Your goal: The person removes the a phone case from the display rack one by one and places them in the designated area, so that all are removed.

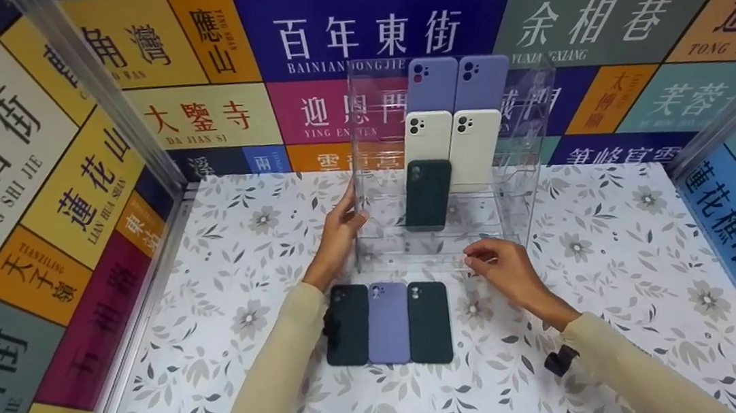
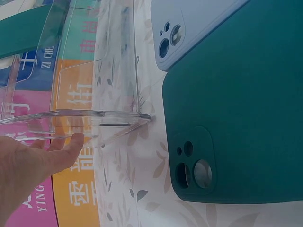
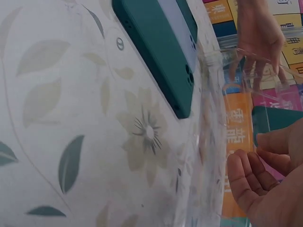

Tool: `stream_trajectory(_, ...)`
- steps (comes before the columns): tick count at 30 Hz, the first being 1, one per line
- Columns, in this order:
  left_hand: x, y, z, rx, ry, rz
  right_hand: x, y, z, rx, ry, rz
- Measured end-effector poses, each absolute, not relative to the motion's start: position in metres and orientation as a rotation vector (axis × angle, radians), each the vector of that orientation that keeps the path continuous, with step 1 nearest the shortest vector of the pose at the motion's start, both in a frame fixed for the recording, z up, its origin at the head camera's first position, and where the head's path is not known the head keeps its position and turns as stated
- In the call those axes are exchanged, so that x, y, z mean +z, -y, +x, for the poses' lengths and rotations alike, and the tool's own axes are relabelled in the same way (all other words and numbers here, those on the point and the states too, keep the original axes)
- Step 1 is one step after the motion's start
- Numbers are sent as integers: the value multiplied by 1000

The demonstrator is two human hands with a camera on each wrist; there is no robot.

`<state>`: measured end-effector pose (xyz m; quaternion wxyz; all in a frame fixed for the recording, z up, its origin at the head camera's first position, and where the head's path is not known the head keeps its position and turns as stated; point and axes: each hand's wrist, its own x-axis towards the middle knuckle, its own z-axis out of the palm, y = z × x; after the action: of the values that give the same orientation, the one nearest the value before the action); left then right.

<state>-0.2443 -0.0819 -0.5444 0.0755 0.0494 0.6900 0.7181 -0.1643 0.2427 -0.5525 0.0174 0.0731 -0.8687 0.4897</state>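
Note:
A clear acrylic display stand (image 1: 384, 259) with stepped tiers holds leaning phone cases: two purple cases (image 1: 434, 83) at the top, two white cases (image 1: 475, 151) below, and a dark green case (image 1: 428, 197) in front. My left hand (image 1: 338, 233) touches the stand's left side, its fingers extended along the clear panel in the left wrist view. At the stand's front right, my right hand (image 1: 503, 267) has loosely bent fingers with nothing visible between them. Before the stand lie a dark case (image 1: 346, 325), a purple case (image 1: 387, 324) and another green case (image 1: 429, 323), side by side.
The table (image 1: 220, 359) has a white cloth with grey flowers and leaves. Walls of colourful sign panels (image 1: 376, 28) rise behind and at both sides, with metal corner posts (image 1: 116, 89). A black wrist strap piece (image 1: 560, 360) hangs by the right sleeve.

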Motion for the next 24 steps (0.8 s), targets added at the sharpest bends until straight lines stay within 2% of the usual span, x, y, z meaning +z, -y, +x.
stream_trajectory(24, -545, 82, -245, 2153, -2060, 158, -498, -273, -196, 1397, 2691, 293)
